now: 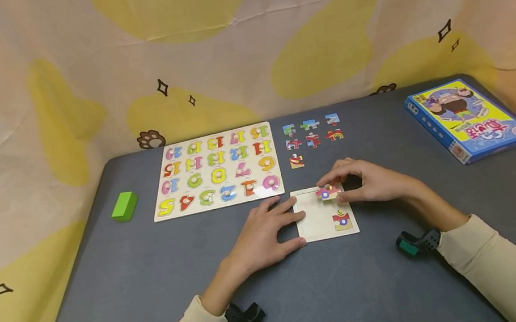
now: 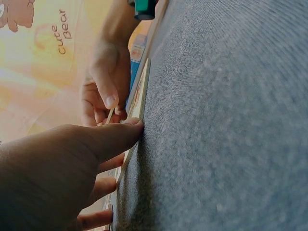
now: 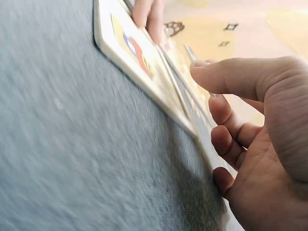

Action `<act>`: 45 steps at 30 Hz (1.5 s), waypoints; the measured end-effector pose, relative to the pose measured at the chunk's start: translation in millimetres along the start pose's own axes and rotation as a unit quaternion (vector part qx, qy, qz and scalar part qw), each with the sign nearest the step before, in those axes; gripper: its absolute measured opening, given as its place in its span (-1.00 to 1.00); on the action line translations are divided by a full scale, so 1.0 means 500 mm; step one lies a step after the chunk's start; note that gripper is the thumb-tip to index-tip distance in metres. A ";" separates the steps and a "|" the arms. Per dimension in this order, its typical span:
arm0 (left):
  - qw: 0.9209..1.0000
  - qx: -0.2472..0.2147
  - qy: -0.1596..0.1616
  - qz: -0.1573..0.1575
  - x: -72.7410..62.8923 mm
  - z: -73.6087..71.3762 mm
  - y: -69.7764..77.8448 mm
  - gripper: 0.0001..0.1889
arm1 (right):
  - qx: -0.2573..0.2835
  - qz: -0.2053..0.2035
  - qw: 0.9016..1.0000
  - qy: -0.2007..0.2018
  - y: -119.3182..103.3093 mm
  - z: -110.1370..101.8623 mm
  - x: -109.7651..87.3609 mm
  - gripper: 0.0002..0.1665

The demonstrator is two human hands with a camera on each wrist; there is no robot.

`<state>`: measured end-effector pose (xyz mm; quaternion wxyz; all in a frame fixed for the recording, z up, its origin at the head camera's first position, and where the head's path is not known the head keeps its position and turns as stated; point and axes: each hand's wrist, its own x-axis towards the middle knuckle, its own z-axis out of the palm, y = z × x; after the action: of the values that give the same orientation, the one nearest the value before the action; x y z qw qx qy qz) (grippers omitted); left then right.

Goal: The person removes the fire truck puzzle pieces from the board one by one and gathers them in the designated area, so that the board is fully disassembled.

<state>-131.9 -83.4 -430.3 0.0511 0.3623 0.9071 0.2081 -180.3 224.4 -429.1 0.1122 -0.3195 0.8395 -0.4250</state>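
In the head view a pale square puzzle tray (image 1: 315,227) lies on the dark table. My left hand (image 1: 266,234) has its fingers spread, with fingertips and thumb at the tray's left edge. Over the tray's upper right, my right hand (image 1: 370,178) pinches a pink and yellow jigsaw piece (image 1: 327,193) between thumb and fingers. The right wrist view shows that piece (image 3: 190,53) edge-on, raised and tilted above the tray (image 3: 163,91). Another jigsaw piece (image 1: 342,221), red and yellow, lies in the tray's lower right corner.
Several loose jigsaw pieces (image 1: 312,140) lie in rows beyond the tray. A number board (image 1: 219,204) is to their left, with a green block (image 1: 124,206) farther left. A blue and yellow box (image 1: 468,118) sits at the right. Patterned cloth (image 1: 229,56) hangs behind the table.
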 end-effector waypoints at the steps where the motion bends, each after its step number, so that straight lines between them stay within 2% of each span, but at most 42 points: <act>1: 1.000 0.000 0.000 0.000 0.000 0.000 0.000 -0.46 | -0.003 0.003 1.000 0.005 0.004 -0.003 0.002 -0.51; 9: 1.000 -0.002 -0.002 0.001 0.000 -0.001 0.001 -0.46 | -0.034 0.039 0.998 0.041 0.028 -0.024 0.021 -0.52; 15: 1.000 -0.007 -0.002 0.000 -0.004 -0.006 0.007 -0.46 | -0.055 0.043 0.996 0.052 0.039 -0.035 0.036 -0.56; 25: 1.000 0.000 -0.009 -0.006 -0.005 -0.003 0.005 -0.46 | -0.071 0.064 0.994 0.051 0.049 -0.047 0.060 -0.56; 45: 1.000 0.001 -0.012 -0.010 -0.004 -0.005 0.008 -0.46 | -0.099 0.079 0.991 0.044 0.064 -0.060 0.107 -0.55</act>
<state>-128.4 -82.9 -426.6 0.0636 0.3557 0.9102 0.2022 -249.5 223.7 -431.7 0.0757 -0.2428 0.9042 -0.3431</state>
